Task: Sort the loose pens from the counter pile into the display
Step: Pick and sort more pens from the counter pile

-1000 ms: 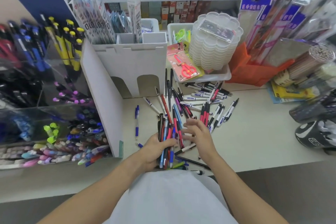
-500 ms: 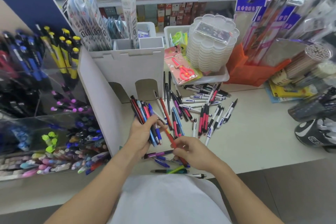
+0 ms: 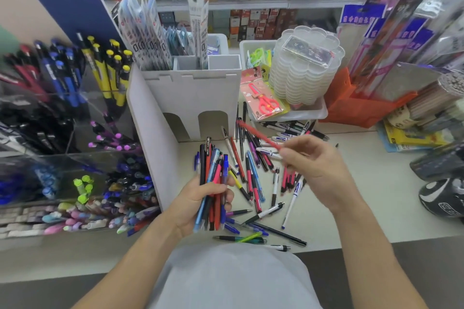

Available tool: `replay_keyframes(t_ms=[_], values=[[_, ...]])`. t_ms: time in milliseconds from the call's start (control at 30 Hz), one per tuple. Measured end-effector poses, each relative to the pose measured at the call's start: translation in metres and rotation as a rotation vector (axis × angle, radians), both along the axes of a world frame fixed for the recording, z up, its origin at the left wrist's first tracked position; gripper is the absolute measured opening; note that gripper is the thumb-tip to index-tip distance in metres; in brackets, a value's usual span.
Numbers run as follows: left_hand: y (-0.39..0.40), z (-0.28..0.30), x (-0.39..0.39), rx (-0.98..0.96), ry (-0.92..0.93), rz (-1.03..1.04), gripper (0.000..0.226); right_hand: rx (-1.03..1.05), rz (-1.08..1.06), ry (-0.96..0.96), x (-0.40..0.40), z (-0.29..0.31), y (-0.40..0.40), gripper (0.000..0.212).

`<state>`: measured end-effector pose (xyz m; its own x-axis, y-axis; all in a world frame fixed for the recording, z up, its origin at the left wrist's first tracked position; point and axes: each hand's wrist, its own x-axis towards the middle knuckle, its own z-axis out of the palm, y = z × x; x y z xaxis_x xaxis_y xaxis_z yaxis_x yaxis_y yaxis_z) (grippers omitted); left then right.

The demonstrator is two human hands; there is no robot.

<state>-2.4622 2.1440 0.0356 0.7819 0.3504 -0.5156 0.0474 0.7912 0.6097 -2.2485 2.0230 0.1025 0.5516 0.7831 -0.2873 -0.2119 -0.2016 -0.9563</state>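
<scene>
Loose pens point(image 3: 258, 170) in red, blue, black and white lie scattered on the pale counter. My left hand point(image 3: 198, 206) grips a bundle of pens point(image 3: 213, 183) upright above the counter's front part. My right hand point(image 3: 311, 163) is raised over the pile and pinches a red pen point(image 3: 258, 134) that points up and left. The clear acrylic pen display point(image 3: 62, 148) stands at the left, its compartments full of blue, yellow, purple and black pens.
A white cardboard organiser point(image 3: 193, 98) stands behind the pile, its side panel point(image 3: 150, 138) dividing counter from display. A tray with stacked clear plastic boxes point(image 3: 305, 68) and packaged scissors point(image 3: 263, 101) sits behind right. An orange box point(image 3: 356, 105) and black items point(image 3: 442, 183) crowd the right edge.
My right hand has lifted from the counter's front with the red pen and now holds it up over the pile. My left hand's bundle has turned more upright.
</scene>
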Motion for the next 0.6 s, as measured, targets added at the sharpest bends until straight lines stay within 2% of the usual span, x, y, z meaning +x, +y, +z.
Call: replay_keyframes(t_ms=[100,167,333,467,600], values=[[-0.003,0.001,-0.005,-0.033,-0.032,0.013,0.032,0.144,-0.111,0.163,0.01,0.001,0.002,0.044],[-0.006,0.003,-0.007,-0.037,-0.042,0.01,0.045,0.182,-0.149,0.173,0.016,0.001,0.003,0.054],[-0.01,0.01,-0.007,0.017,-0.015,-0.03,0.036,0.182,-0.165,-0.006,0.024,0.006,0.004,0.027],[-0.009,0.011,-0.006,0.07,0.061,-0.04,0.043,0.055,-0.064,-0.073,0.028,0.0,0.002,0.033],[-0.006,0.009,-0.008,0.074,0.132,-0.072,0.054,-0.087,0.122,-0.036,0.016,-0.012,0.007,0.032]])
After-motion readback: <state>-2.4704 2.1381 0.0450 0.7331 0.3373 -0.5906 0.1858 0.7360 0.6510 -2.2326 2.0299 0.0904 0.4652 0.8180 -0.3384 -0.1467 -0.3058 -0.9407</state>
